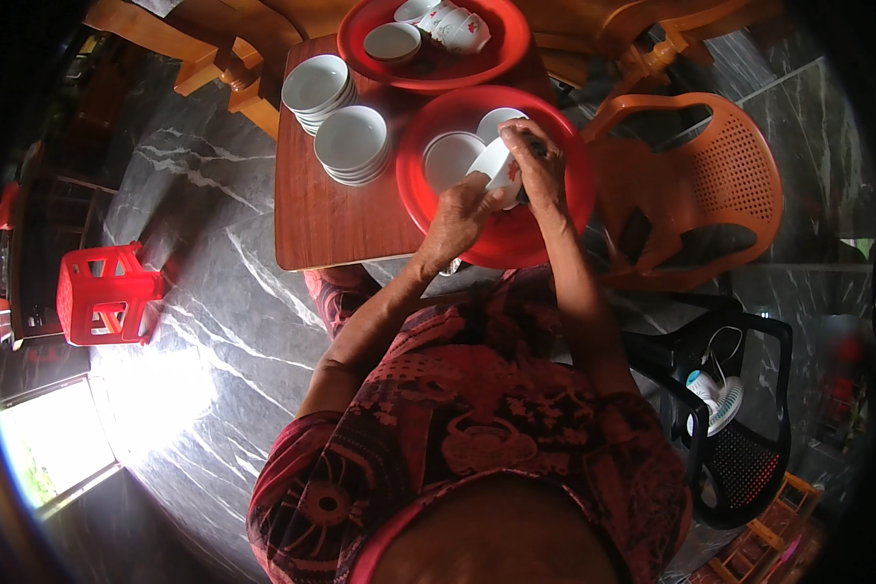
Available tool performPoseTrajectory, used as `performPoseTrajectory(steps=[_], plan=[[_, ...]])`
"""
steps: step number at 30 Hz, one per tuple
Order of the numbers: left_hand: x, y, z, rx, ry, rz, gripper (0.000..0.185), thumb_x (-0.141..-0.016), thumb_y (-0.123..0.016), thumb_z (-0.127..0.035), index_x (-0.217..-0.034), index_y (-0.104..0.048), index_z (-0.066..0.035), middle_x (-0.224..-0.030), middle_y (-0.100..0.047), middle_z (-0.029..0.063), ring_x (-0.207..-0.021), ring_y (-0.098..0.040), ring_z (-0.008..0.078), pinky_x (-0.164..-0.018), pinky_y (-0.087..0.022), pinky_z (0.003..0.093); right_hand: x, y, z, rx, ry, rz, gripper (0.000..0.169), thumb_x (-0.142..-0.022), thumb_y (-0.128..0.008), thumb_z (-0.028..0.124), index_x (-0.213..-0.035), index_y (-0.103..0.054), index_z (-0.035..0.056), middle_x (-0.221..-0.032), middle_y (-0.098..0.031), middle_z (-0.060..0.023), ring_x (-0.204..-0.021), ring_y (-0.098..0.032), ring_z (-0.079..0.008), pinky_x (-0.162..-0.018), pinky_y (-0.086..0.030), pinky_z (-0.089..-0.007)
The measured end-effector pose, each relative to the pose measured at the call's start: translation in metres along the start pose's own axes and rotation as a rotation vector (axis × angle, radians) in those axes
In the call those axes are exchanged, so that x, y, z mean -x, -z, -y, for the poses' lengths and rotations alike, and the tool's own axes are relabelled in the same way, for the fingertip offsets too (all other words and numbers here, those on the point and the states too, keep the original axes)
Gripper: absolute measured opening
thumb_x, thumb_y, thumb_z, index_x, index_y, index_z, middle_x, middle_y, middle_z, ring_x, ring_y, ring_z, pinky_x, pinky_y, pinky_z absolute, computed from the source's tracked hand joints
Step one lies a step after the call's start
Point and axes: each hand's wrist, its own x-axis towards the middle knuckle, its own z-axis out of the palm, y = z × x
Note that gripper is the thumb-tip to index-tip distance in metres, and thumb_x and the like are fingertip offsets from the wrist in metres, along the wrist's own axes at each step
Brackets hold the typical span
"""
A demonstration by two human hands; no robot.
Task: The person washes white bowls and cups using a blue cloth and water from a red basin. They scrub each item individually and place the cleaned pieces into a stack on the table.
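Note:
My left hand (458,215) grips the near side of a white bowl (493,162) with a red floral print. My right hand (539,164) holds the same bowl at its far right rim. Something dark shows under the right fingers, too small to identify. The bowl is tilted on its side above a red plastic basin (496,244). Inside that basin, left of the held bowl, rests a white bowl (452,160). Another white bowl (501,123) sits behind it, partly covered by my right hand.
Two stacks of white bowls, one farther (317,84) and one nearer (352,140), stand on the wooden table (314,226). A second red basin (358,62) with several bowls sits behind. An orange plastic chair (730,168) is at right, a red stool (106,292) at left.

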Motion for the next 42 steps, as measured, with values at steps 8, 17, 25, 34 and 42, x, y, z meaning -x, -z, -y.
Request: performPoseTrajectory(steps=[8, 17, 25, 34, 42], plan=[[0.002, 0.012, -0.011, 0.279, 0.067, 0.138, 0.027, -0.09, -0.053, -0.023, -0.097, -0.057, 0.002, -0.082, -0.059, 0.0038, -0.081, -0.057, 0.0108, -0.077, -0.046, 0.0256, 0.007, 0.008, -0.018, -0.951, -0.523, 0.078, 0.023, -0.08, -0.058, 0.024, -0.089, -0.056, 0.0027, -0.079, -0.06, -0.0081, -0.073, -0.06, -0.0179, -0.067, -0.05, -0.0295], [-0.003, 0.004, 0.009, 0.159, 0.164, 0.061, 0.022, -0.09, -0.052, -0.018, -0.1, -0.057, 0.002, -0.087, -0.061, 0.0031, -0.081, -0.055, 0.0088, -0.075, -0.046, 0.0262, 0.026, -0.006, 0.017, 0.094, 0.307, -0.065, 0.014, -0.073, -0.055, 0.0, -0.086, -0.06, 0.0054, -0.09, -0.055, -0.0069, -0.085, -0.054, -0.0186, -0.074, -0.044, -0.0302], [-0.001, 0.012, 0.001, 0.184, 0.166, 0.145, 0.022, -0.089, -0.053, -0.017, -0.098, -0.057, 0.003, -0.083, -0.06, 0.0044, -0.082, -0.051, 0.0102, -0.071, -0.043, 0.0237, 0.008, -0.006, 0.032, 0.049, 0.26, 0.1, 0.013, -0.071, -0.059, 0.01, -0.083, -0.06, 0.003, -0.083, -0.06, -0.01, -0.084, -0.056, -0.0204, -0.077, -0.042, -0.0316], [-0.006, 0.015, -0.025, 0.754, 0.21, 0.119, 0.046, -0.086, -0.055, -0.034, -0.115, -0.05, 0.002, -0.1, -0.059, 0.0152, -0.085, -0.061, 0.0257, -0.073, -0.053, 0.0363, 0.004, 0.008, -0.011, -1.014, -0.397, 0.036, 0.031, -0.084, -0.047, 0.029, -0.094, -0.06, 0.0025, -0.089, -0.062, -0.0091, -0.081, -0.062, -0.0212, -0.071, -0.051, -0.0328], [-0.005, -0.005, -0.026, 0.927, 0.212, 0.047, 0.041, -0.088, -0.055, -0.027, -0.119, -0.047, -0.002, -0.112, -0.054, 0.0107, -0.103, -0.054, 0.026, -0.086, -0.047, 0.0467, 0.024, -0.013, -0.039, -1.22, -0.509, -0.061, 0.047, -0.085, -0.044, 0.038, -0.115, -0.048, 0.0033, -0.107, -0.057, -0.0117, -0.093, -0.058, -0.0256, -0.077, -0.051, -0.0382]])
